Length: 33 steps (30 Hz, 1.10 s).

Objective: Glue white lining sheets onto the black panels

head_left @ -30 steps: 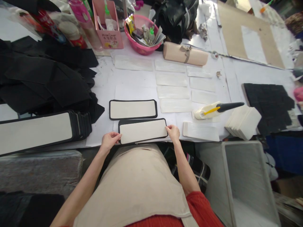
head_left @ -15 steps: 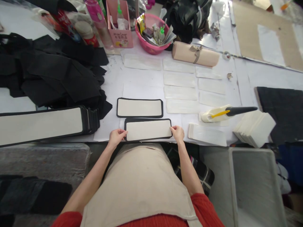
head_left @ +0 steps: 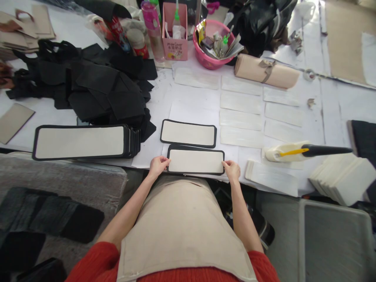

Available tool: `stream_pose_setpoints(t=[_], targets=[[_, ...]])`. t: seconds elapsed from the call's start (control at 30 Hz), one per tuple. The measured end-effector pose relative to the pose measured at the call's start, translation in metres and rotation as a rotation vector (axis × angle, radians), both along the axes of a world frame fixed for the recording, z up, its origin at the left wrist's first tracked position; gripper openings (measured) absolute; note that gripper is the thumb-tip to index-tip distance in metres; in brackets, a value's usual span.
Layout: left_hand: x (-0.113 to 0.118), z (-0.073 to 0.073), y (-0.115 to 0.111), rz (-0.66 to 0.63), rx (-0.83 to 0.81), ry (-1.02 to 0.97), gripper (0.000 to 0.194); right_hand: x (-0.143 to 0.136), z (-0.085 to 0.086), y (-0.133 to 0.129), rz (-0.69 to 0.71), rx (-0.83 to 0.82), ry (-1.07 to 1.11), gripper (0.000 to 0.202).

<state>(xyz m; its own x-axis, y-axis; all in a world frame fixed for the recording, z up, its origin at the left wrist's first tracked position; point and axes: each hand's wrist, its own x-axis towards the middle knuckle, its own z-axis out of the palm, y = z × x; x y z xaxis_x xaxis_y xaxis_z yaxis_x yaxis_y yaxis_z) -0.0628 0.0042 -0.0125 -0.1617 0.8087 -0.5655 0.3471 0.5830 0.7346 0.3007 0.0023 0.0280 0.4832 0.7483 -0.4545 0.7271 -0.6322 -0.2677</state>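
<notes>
papers (head_left: 234, 47) and green-capped bottle (head_left: 225, 46) inside pink basin (head_left: 209, 62), beyond black-edged panels (head_left: 196, 161)

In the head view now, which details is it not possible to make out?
In the head view:
- whether the left hand and right hand reach under the front panel: hidden by it
- bottom of the pink bowl: hidden by its contents
- rest of the black pile: cut by right edge
</notes>
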Motion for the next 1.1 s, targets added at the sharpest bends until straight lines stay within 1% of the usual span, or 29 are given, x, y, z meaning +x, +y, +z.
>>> stream_pose_setpoints(t=[0.2,0.47,0.6,0.77,1.1], targets=[[0.0004,0.0021,-0.0002,0.006,0.007,0.002,0.027,-0.0011,-0.0006,0.0008,0.001,-0.006,-0.012,0.026],[0.0004,-0.0008,0.0008,0.020,0.004,-0.012,0.028,-0.0006,-0.0019,0.0023,0.006,-0.030,-0.017,0.027],[0.0016,0.0022,0.0021,0.019,-0.012,-0.014,0.027,-0.0017,-0.0013,0.0032,0.008,-0.041,-0.016,0.027],[0.0021,0.0076,0.0034,0.012,-0.043,0.006,0.029,-0.0041,0.0003,0.0031,0.002,-0.048,-0.030,0.027],[0.0008,0.0065,0.0033,-0.025,-0.050,0.053,0.032,-0.0059,0.0014,0.0034,-0.016,-0.059,-0.038,0.026]])
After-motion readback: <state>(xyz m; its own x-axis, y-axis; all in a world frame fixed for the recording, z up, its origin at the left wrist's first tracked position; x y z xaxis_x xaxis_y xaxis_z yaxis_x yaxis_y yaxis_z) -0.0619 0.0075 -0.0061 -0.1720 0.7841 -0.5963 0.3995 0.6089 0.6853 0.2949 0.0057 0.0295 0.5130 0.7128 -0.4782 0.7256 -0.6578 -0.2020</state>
